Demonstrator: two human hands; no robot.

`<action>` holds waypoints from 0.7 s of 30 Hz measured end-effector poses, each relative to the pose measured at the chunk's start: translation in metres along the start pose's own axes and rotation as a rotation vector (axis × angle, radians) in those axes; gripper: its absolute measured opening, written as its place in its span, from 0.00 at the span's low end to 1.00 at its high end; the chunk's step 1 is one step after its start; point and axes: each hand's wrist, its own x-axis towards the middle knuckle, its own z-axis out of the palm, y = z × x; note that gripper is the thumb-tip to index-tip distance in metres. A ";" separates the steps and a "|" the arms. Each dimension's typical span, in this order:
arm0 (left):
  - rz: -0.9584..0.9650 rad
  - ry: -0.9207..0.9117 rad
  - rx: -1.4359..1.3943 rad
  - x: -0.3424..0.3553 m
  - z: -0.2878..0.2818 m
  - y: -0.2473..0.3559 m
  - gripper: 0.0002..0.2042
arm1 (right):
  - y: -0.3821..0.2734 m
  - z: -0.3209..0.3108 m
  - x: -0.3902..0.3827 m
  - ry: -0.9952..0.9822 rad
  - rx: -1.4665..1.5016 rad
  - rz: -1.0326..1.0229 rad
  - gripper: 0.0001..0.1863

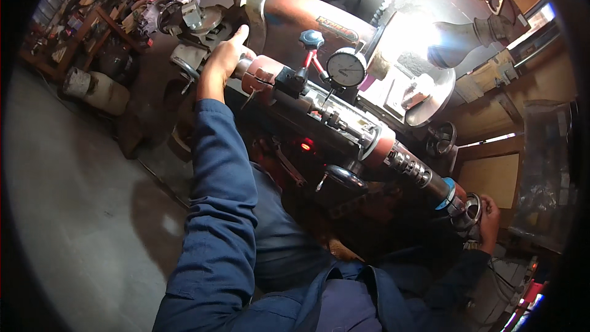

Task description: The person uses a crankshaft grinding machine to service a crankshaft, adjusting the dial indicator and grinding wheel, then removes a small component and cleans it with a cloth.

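Item: long reddish boring bar (344, 129) with dark fittings, lying diagonally across the view from upper left to lower right, mounted in front of a large rust-coloured cylindrical casting (295, 15) with a pale flanged rim.

Left hand (222, 58): resting on the upper-left end of the bar, fingers wrapping over it, thumb pointing up toward the casting rim. The blue sleeve (221, 209) is running up from the lower edge.

Right hand (490, 218): closing around a shiny metal knob (472, 209) at the lower-right end of the bar, just past a blue ring (447, 192) and a ribbed metal section (409, 166). How tightly the fingers are gripping cannot be told, as the knob is hiding part of them.

Attached to the bar: a round dial indicator (347, 67) with a white face, standing on a red arm with a blue knob (312, 39) above it; a black clamp block (289, 80) sitting just beside.

Below the bar: a small red light (305, 145) glowing on the dark machine body, and a polished lever handle (344, 176) near it.

Surroundings: a dark handwheel (441, 139) to the right; a bright glare on a pale metal plate (430, 86); cluttered metal parts (178, 0) and shelving at upper left; grey concrete floor (80, 209) on the left.
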 end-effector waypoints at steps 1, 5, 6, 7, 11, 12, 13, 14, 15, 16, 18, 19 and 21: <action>0.009 -0.002 0.006 0.002 0.001 0.002 0.35 | -0.008 0.003 0.006 0.189 -0.418 -0.063 0.18; 0.004 0.078 0.178 0.004 0.004 0.002 0.31 | -0.118 0.058 0.001 0.483 -0.256 -0.389 0.17; 0.121 -0.024 0.261 0.013 0.004 -0.007 0.28 | -0.144 0.076 -0.006 0.409 -0.198 -0.456 0.16; 0.424 -0.063 0.446 0.021 -0.007 -0.021 0.22 | -0.170 0.096 -0.010 0.324 -0.129 -0.534 0.15; 1.051 -0.039 0.608 0.040 -0.023 -0.052 0.12 | -0.244 0.168 -0.016 0.100 -0.076 -0.807 0.15; 0.941 -0.014 0.444 0.027 -0.011 -0.047 0.12 | -0.253 0.183 -0.016 0.052 -0.036 -0.809 0.16; 0.940 -0.021 0.446 0.018 -0.009 -0.049 0.12 | -0.263 0.197 -0.015 0.003 0.015 -0.822 0.17; 1.091 0.078 0.430 0.013 -0.007 -0.049 0.12 | -0.274 0.211 -0.015 -0.051 -0.015 -0.825 0.18; 1.246 0.179 0.401 0.012 -0.003 -0.049 0.12 | -0.281 0.222 -0.013 -0.099 -0.051 -0.826 0.19; 1.192 0.143 0.310 0.013 -0.004 -0.050 0.11 | -0.282 0.234 -0.008 -0.099 -0.090 -0.878 0.20; 1.254 0.272 0.300 0.011 0.006 -0.052 0.12 | -0.285 0.250 -0.003 -0.108 -0.185 -0.926 0.22; 1.170 0.246 0.219 0.008 0.008 -0.052 0.13 | -0.287 0.254 -0.002 -0.107 -0.179 -0.921 0.22; 1.080 0.223 0.118 0.007 0.013 -0.054 0.15 | -0.288 0.259 -0.001 -0.111 -0.303 -0.883 0.21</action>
